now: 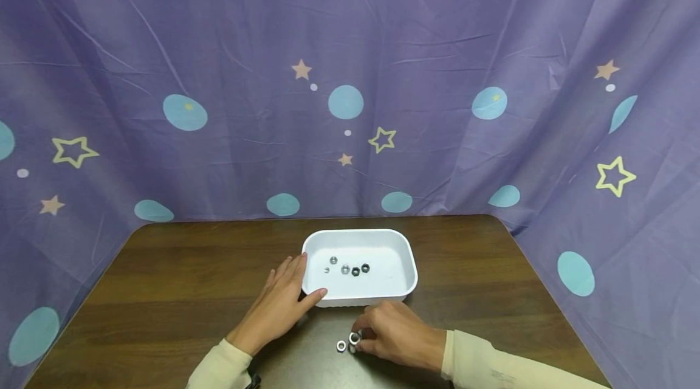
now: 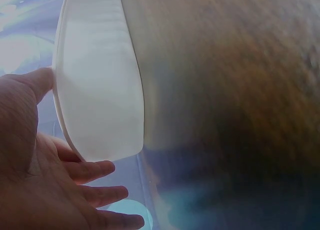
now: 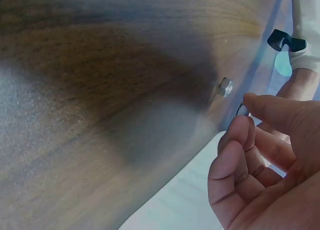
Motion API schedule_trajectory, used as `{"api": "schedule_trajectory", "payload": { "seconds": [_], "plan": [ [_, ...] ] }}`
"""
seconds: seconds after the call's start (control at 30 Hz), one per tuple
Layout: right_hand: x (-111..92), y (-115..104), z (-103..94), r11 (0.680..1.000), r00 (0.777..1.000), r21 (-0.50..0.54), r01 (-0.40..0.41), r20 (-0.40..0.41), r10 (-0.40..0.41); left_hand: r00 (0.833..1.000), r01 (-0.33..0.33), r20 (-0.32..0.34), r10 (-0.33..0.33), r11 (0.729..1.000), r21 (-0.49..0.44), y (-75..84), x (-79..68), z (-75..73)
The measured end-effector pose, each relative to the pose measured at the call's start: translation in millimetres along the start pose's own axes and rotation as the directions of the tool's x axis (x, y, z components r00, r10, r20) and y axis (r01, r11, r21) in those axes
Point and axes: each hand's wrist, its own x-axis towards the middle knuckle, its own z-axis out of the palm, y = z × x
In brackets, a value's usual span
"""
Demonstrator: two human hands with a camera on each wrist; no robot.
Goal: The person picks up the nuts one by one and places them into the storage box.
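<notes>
A white tray sits on the table, with several small hex nuts lying in its left half, some silver and some dark. My left hand rests against the tray's near left corner, thumb on the rim and fingers extended along the left side. The left wrist view shows those straight fingers beside the tray wall. In front of the tray, my right hand pinches a silver nut between thumb and fingertip. Another loose nut lies on the table just left of it.
The dark wooden table extends to both sides of the tray. Behind it hangs a purple curtain with stars and blue spots. A black band shows on the left sleeve in the right wrist view.
</notes>
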Motion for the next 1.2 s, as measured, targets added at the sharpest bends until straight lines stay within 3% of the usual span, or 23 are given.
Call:
{"api": "schedule_trajectory", "payload": {
  "seconds": [0.5, 0.9, 1.2],
  "plan": [
    [-9, -9, -15.8, 1.000, 1.000, -0.010, -0.023, 0.010, 0.023, 1.000, 0.000, -0.011, 0.000, 1.000, -0.002, 0.3, -0.3, 1.8],
    [-4, -7, -40.1, 0.998, 0.997, 0.039, -0.044, -0.054, 0.046, 1.000, 0.000, -0.013, 0.000, 1.000, -0.002, 1.5, -0.7, 0.0],
    [0, -4, -42.1, 0.998, 0.995, 0.032, -0.058, -0.075, 0.060, 1.000, -0.006, -0.020, 0.006, 1.000, 0.001, 1.5, -1.1, 0.3]
  ]
}}
